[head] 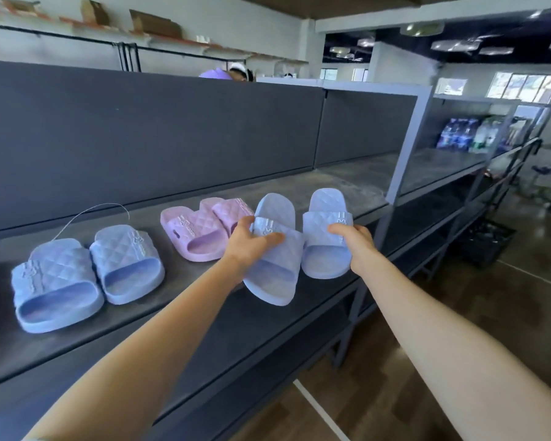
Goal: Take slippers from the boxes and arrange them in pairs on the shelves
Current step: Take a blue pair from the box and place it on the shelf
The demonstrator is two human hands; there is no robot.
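Two light blue quilted slippers lie side by side on the dark shelf [204, 338]. My left hand [247, 246] grips the strap of the left blue slipper [274, 275], whose heel juts past the shelf's front edge. My right hand [355, 241] holds the strap of the right blue slipper [323, 218], which rests flat with its toe toward the back panel. To their left a pink pair [201, 230] stands on the shelf, partly hidden behind my left hand. Further left sits another blue pair [86, 275].
The shelf runs on to the right with a grey upright post [407, 148]. Lower shelves sit beneath. A dark crate [487, 243] stands on the floor at the right. Bottled drinks [471, 133] fill a distant rack. A thin wire [89, 211] arcs above the left blue pair.
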